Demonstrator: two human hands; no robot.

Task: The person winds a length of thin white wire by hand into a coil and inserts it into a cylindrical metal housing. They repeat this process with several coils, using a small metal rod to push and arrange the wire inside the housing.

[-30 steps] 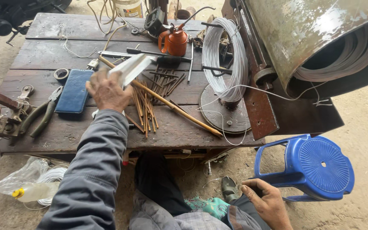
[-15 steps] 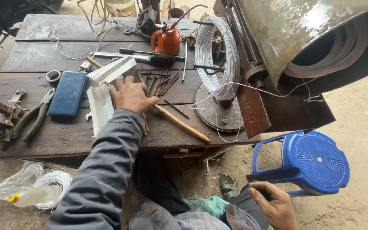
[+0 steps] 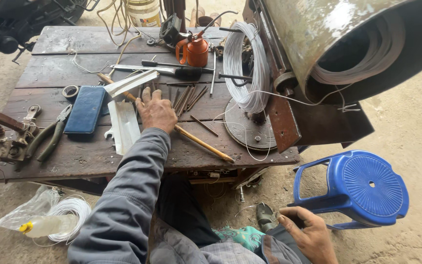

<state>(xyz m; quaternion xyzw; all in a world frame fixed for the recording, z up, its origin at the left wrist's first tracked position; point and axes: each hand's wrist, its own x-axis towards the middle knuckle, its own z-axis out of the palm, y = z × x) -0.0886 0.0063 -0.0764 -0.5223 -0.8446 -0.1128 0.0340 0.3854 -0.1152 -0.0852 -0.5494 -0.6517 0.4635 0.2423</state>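
A: Where is the left hand [image 3: 156,110] right now?

B: At the centre of the frame, palm down on the wooden bench [image 3: 74,156], fingers spread flat over the near ends of a bundle of thin metal rods [image 3: 187,97]. The hand is open and presses rather than grips; whether a fingertip pinches 1 rod I cannot tell

A: And the rods themselves?

B: They lie loose and fanned, long axes running from lower left to upper right, far ends pointing toward the orange oil can [image 3: 194,50]. 1 rod [image 3: 204,125] lies apart to the right, slanting the other way. Under the hand a long wooden stick [image 3: 205,144] runs from upper left to lower right

A: How far does the work look?

B: Early, I judge: the rods are unsorted, none lifted. 2 pale metal strips [image 3: 124,124] lie just left of the hand

A: The right hand [image 3: 308,233]?

B: Low, at the lower right, beside the blue stool [image 3: 362,188], fingers loosely curled, apparently holding nothing
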